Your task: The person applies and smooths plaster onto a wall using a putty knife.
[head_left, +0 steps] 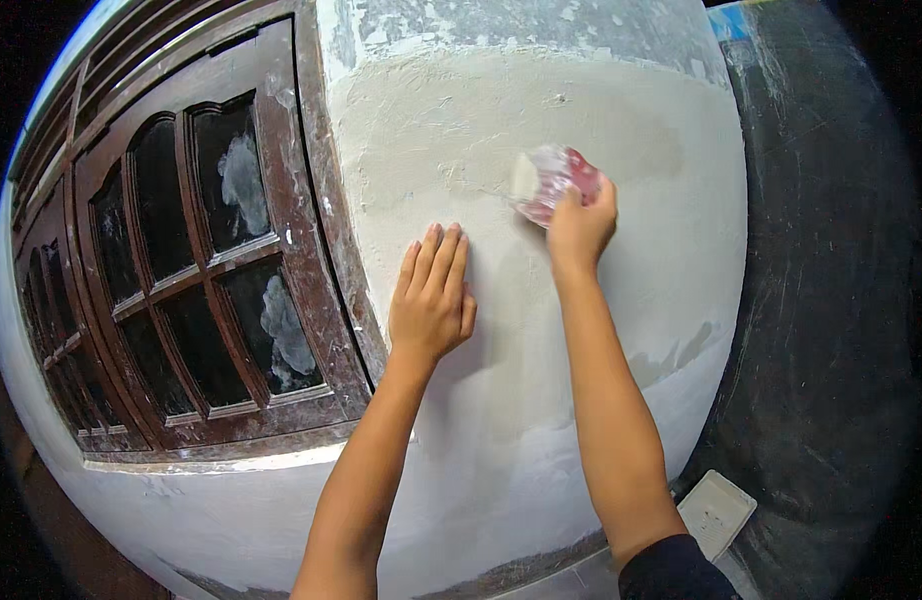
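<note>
My left hand [436, 295] lies on the pale wall [411, 140] just right of the window frame, fingers stretched upward with nothing in them. Higher up and to the right, my right hand [583, 225] is closed round a red hand tool smeared with white [553, 185]. Its broad, cream-coloured end points left, at or very near the wall's surface. Motion blurs the tool, so I cannot tell its exact kind. Around it the coating is cream, with ridges and rough marks at upper left and darker damp-looking patches to the right.
A brown wooden window [196, 260] with white-smudged panes fills the left side. Its sill [221, 462] runs below. Past the wall's right edge is a dark surface [821, 260]. A whitish, smeared tray [718, 512] sits at lower right, beside my right upper arm.
</note>
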Tool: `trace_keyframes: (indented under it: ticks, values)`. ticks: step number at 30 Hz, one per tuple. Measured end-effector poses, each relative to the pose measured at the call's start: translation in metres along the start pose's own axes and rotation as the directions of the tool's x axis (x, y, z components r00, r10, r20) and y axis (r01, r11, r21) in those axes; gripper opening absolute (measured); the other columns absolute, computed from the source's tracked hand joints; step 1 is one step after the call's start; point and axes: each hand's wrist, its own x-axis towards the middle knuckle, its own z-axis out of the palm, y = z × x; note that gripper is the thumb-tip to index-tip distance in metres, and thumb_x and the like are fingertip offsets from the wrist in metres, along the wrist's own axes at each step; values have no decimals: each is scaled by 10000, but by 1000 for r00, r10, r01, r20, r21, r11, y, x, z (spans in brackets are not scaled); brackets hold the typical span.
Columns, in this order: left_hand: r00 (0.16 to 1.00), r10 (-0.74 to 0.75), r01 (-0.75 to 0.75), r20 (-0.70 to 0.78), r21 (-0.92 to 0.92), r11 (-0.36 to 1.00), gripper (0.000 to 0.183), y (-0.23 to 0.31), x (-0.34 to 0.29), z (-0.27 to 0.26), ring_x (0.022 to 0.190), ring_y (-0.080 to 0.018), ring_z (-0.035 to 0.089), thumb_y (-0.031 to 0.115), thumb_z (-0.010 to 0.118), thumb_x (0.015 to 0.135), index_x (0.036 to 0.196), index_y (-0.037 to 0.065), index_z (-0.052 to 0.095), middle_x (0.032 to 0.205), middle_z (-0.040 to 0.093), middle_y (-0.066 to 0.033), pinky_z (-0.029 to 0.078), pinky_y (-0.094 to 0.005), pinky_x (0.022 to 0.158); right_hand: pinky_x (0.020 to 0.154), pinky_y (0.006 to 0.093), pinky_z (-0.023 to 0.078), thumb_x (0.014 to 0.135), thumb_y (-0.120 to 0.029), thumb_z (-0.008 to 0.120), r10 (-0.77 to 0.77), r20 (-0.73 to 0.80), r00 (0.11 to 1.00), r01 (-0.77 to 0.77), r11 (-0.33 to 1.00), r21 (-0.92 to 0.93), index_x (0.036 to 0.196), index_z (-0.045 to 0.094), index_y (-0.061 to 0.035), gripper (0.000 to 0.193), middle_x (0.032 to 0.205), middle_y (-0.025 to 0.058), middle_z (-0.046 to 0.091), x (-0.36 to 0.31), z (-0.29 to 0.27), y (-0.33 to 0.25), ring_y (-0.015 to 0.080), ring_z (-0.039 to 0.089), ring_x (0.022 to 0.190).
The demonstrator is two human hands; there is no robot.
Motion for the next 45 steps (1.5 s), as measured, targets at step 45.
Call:
trace_keyframes:
  ticks: [45]
  values:
    - [870, -137, 449, 474, -645, 618, 519, 272, -93, 310, 1032, -341, 577, 8, 585, 718, 1231, -19, 510, 1079, 604, -177, 453, -441, 915, 851, 262, 473, 916, 51, 533, 589, 418, 692, -310, 765, -565, 1113, 604, 16, 212, 1045, 78, 666, 130, -312, 341, 138, 625, 957]
